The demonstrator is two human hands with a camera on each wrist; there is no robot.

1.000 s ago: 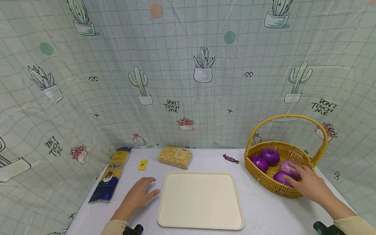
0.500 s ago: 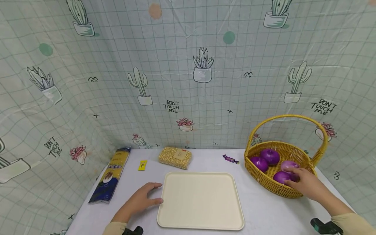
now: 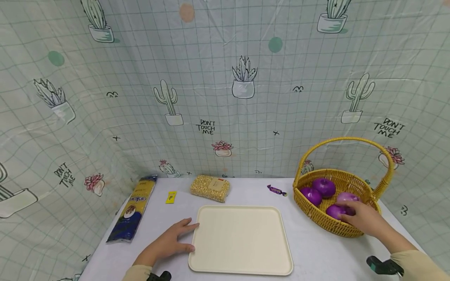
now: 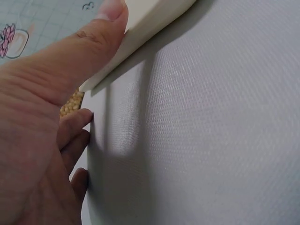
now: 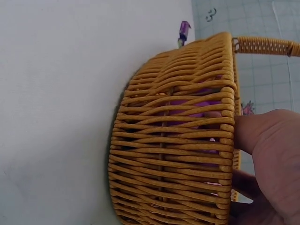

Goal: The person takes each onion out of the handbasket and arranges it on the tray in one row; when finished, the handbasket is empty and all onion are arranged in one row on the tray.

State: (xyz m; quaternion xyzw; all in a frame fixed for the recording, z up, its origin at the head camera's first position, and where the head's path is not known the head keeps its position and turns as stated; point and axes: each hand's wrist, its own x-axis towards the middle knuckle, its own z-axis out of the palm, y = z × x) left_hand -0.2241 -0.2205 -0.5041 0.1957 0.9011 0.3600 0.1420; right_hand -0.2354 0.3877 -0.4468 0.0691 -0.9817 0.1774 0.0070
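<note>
My left hand (image 3: pixel 168 242) is at the left edge of the cream tray (image 3: pixel 240 240), index fingertip and thumb at its rim, fingers fairly straight. In the left wrist view the thumb (image 4: pixel 101 35) lies against the tray's side (image 4: pixel 140 33). Over at the right, my right hand (image 3: pixel 365 218) reaches over the rim of the yellow wicker basket (image 3: pixel 316 222). Its thumb and fingers grip the front purple onion (image 3: pixel 334 211), partly covering it. Another onion (image 3: pixel 346 197) sits just behind the fingers, and two more lie at the basket's left. The basket wall (image 5: pixel 173 140) hides most of the grip in the right wrist view.
A bag of corn kernels (image 3: pixel 209 188) lies behind the tray, with a small yellow packet (image 3: pixel 170 197) to its left. A blue and yellow pasta bag (image 3: pixel 133 210) lies at far left. A purple wrapped candy (image 3: pixel 276 190) lies left of the basket, whose tall handle (image 3: pixel 346 139) arches overhead.
My left hand has moved right and down to the tray's left rim. The right hand has closed in around the front onion, which has shifted slightly left.
</note>
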